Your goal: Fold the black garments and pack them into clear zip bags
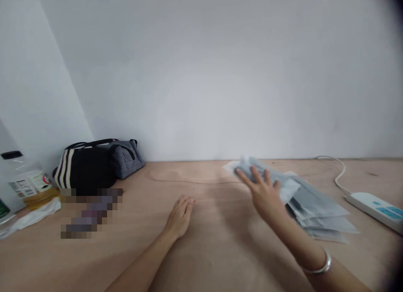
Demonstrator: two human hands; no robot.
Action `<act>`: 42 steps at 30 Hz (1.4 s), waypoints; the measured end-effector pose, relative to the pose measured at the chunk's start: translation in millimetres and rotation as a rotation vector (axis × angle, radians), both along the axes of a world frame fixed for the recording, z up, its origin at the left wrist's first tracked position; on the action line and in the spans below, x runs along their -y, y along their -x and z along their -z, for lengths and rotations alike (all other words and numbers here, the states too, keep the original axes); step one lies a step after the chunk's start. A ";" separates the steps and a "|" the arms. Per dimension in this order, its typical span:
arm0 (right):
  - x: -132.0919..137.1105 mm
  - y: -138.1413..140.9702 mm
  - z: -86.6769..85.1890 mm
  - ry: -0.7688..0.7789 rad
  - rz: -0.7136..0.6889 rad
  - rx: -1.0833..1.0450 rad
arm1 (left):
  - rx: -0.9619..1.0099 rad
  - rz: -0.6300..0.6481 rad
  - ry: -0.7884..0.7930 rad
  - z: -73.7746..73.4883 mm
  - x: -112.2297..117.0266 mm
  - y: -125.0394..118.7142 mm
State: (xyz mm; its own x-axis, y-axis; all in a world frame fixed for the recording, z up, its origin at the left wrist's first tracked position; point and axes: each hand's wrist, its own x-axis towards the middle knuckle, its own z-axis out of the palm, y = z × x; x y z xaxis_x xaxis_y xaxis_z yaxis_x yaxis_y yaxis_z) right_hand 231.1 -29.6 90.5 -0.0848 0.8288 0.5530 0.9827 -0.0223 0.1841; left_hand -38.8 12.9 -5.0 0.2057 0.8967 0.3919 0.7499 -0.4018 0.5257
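Observation:
My left hand (pixel 180 217) rests flat on the wooden table, palm down, fingers stretched out and nothing in it. My right hand (pixel 265 194) is over a frosted plastic bag (pixel 283 181) with something grey inside, its fingers spread across the top face. The thumb side is partly hidden, and this bag is blurred by motion. A shadow falls on the table to the left of that forearm. Just right of the hand lies a fanned stack of similar frosted bags (pixel 324 203) with dark contents. A silver bangle circles my right wrist.
On the wooden table (pixel 220 237), a white power strip (pixel 374 208) with a cord sits far right. At left are a black bag (pixel 91 168), a striped bag (pixel 127 160), an oil bottle (pixel 34 185), white tissue (pixel 39 214) and a pixelated item (pixel 92 212). A wall stands behind.

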 end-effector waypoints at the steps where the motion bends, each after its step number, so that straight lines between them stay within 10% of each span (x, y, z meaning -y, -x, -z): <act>1: -2.6 -14.8 -9.0 -0.022 0.080 -0.035 | -0.014 0.002 0.004 0.2 0.2 -0.4; 9: -22.0 -85.6 8.3 0.282 0.475 -0.359 | -0.117 0.022 0.002 -3.0 4.3 -4.9; 14: -16.0 -38.3 20.6 0.054 0.191 -0.122 | -0.248 -0.048 -0.147 -9.2 12.8 -10.6; 20: 1.4 23.8 52.8 0.545 -0.380 -0.232 | -0.459 0.006 -0.140 -13.7 29.1 -14.0; 27: 5.6 24.1 73.1 0.712 -0.336 -0.315 | -0.556 0.101 0.142 -12.0 31.5 -15.7; 42: 7.0 26.0 71.1 0.704 -0.335 -0.309 | -0.531 0.102 0.150 -13.1 31.4 -17.0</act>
State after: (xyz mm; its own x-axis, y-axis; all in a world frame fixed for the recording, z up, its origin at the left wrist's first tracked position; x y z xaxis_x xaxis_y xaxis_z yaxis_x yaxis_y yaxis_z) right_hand 205.1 -36.6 19.4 -0.3178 0.9471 -0.0454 0.9252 0.2992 -0.2333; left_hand -21.8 -18.5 8.1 0.4289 0.8998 0.0802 0.8883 -0.4362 0.1433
